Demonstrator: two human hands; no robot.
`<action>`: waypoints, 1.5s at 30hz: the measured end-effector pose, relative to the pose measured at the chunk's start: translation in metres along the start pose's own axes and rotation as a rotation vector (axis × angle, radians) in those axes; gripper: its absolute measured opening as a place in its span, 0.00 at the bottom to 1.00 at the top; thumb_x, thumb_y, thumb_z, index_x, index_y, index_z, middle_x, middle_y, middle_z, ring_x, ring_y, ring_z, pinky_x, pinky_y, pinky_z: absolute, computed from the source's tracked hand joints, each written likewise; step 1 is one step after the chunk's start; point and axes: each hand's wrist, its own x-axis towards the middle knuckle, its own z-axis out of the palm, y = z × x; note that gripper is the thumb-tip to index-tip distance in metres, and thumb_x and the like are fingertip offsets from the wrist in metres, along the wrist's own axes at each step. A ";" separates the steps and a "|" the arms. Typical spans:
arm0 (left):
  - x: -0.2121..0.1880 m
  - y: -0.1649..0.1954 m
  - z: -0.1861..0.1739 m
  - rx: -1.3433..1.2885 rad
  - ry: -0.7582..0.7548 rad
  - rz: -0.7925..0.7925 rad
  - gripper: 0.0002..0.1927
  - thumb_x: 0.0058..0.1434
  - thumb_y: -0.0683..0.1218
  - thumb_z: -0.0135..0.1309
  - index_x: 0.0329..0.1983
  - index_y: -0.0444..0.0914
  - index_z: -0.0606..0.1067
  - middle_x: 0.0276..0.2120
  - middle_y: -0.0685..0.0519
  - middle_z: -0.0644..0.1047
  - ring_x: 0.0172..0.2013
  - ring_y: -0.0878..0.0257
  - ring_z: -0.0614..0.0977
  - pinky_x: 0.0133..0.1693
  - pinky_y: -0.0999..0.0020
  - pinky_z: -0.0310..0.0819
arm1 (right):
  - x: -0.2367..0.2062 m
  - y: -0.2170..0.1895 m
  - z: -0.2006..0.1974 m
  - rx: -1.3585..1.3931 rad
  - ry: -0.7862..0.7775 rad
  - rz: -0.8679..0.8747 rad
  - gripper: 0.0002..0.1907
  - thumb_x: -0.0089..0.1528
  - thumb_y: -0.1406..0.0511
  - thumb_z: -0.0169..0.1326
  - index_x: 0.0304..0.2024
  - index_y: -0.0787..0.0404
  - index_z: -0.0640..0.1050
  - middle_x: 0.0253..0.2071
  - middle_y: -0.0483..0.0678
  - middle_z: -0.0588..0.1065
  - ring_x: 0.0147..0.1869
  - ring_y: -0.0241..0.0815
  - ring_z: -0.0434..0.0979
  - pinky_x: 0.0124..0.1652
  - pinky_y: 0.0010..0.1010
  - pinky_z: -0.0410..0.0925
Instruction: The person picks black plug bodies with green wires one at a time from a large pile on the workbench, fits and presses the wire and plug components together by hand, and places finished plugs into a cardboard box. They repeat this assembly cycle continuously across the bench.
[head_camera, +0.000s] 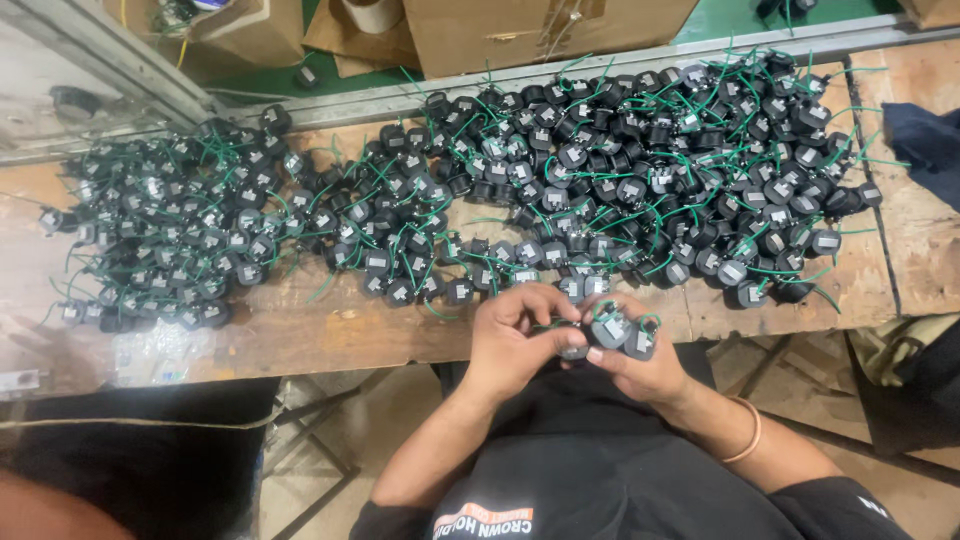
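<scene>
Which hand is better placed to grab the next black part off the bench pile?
Probably left. The left hand pinches only a green wire, while the right hand already cradles several black parts; both sit beside the pile.

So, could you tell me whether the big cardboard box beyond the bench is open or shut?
Cannot tell: only the lower side of the cardboard box shows; its top lies outside the picture.

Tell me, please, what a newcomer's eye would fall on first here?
A broad heap of small black round parts with green wires spreads across the worn wooden bench. At its near edge, the left hand and right hand meet, holding a few such parts. Cardboard boxes stand beyond.
</scene>
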 end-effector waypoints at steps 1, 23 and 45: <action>-0.001 -0.001 0.000 -0.024 0.074 -0.036 0.15 0.55 0.35 0.67 0.32 0.37 0.69 0.39 0.48 0.81 0.42 0.60 0.82 0.46 0.66 0.78 | 0.000 0.000 0.002 0.031 -0.010 0.036 0.21 0.59 0.76 0.60 0.53 0.67 0.69 0.56 0.55 0.68 0.58 0.52 0.75 0.48 0.50 0.77; 0.048 0.009 -0.049 0.694 0.268 0.505 0.14 0.62 0.27 0.55 0.48 0.30 0.80 0.49 0.44 0.81 0.44 0.58 0.87 0.46 0.68 0.86 | 0.017 -0.006 -0.007 0.585 0.200 -0.045 0.22 0.65 0.71 0.60 0.59 0.54 0.70 0.63 0.49 0.69 0.68 0.57 0.70 0.61 0.51 0.69; 0.025 0.019 0.000 0.676 -0.158 0.616 0.13 0.54 0.36 0.66 0.42 0.37 0.79 0.46 0.48 0.82 0.45 0.54 0.84 0.48 0.62 0.79 | 0.006 0.008 -0.007 0.453 0.158 0.013 0.32 0.63 0.78 0.58 0.65 0.53 0.65 0.58 0.53 0.69 0.59 0.49 0.74 0.52 0.40 0.73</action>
